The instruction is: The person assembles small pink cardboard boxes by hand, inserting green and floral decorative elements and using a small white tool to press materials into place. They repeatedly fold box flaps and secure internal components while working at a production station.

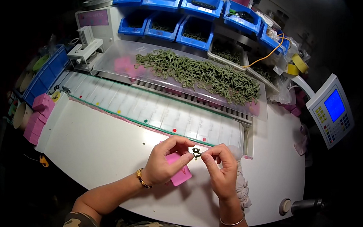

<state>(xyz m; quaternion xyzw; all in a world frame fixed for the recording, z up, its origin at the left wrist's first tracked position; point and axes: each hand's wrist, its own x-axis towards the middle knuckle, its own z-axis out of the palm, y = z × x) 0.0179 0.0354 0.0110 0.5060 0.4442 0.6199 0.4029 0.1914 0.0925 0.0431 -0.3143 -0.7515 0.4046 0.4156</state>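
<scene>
fingertips of left hand and right hand pinched on small dark part, shape unclear, pink block half-hidden beneath

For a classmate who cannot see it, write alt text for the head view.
Both hands, the left hand and right hand, pinch one small dark clip between their fingertips above a pink block on a white table. Behind lie a heap of green clips on a clear tray and blue bins.
</scene>
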